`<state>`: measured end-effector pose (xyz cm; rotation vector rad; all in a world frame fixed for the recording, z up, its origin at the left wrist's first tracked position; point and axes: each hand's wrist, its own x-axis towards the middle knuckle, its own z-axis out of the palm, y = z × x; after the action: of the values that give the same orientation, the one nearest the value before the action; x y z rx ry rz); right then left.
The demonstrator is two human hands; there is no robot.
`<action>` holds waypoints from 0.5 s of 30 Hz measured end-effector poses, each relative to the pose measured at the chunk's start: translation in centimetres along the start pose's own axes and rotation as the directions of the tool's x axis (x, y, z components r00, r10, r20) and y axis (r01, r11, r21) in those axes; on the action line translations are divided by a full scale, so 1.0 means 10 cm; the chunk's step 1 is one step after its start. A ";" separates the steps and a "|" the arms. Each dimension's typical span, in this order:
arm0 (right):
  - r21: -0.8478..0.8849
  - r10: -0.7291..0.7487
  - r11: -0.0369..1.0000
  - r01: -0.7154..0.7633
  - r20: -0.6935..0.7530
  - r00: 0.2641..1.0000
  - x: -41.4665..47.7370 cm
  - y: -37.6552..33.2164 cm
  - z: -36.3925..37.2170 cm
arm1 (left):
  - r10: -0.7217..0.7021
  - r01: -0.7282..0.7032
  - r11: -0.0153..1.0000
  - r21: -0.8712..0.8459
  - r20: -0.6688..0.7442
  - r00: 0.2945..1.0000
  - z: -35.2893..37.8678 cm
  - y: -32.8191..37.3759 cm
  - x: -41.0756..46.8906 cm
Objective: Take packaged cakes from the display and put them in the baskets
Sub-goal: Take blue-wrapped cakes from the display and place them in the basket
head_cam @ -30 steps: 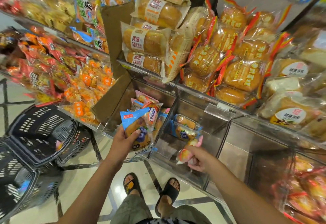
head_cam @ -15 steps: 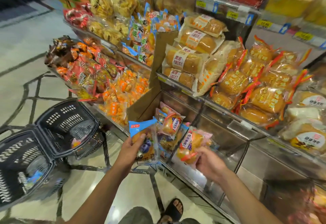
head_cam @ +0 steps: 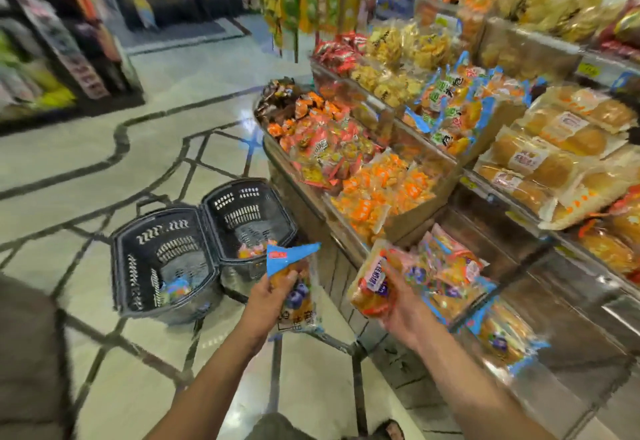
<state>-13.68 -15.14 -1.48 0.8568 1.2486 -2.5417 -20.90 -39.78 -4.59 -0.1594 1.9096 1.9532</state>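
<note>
— While you hold it upright, the blue-topped cake packet [head_cam: 294, 278] sits in your left hand [head_cam: 272, 297], fingers curled round its middle, above the tiled floor [head_cam: 104, 169].
— And my right?
— Your right hand [head_cam: 398, 304] grips an orange cake packet [head_cam: 369, 289], just in front of the display [head_cam: 571, 284], beside more packets [head_cam: 450, 266] in its lowest bin.
— Where are the baskets?
— Two black ones stand touching on the floor, left of the display: the near basket [head_cam: 135, 259] and the far basket [head_cam: 239, 204]. Each has a few packets at the bottom.
</note>
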 end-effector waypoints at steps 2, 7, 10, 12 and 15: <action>-0.008 0.066 0.998 -0.066 -0.026 0.998 0.11 0.14 0.38 | -0.029 0.027 0.999 -0.032 -0.059 0.998 -0.40 -0.02 -0.03; -0.141 0.117 0.984 -0.111 0.037 0.992 0.37 0.49 1.19 | -0.046 0.035 0.998 -0.060 -0.179 0.983 -1.28 -0.04 -0.14; -0.209 0.150 0.969 -0.133 0.067 0.986 0.58 0.66 1.59 | -0.064 0.045 0.996 -0.077 -0.274 0.960 -1.69 -0.10 -0.14; -0.245 0.185 0.956 -0.160 0.081 0.980 0.76 0.75 1.81 | -0.091 0.060 0.993 -0.105 -0.321 0.943 -1.90 -0.11 -0.12; -0.287 0.241 0.936 -0.203 0.106 0.965 1.08 0.87 2.11 | -0.111 0.071 0.990 -0.120 -0.365 0.924 -2.17 -0.14 -0.01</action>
<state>-27.81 -35.97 -3.27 0.7007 1.3345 -2.1485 -24.55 -61.04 -7.10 -0.6812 1.9782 2.0744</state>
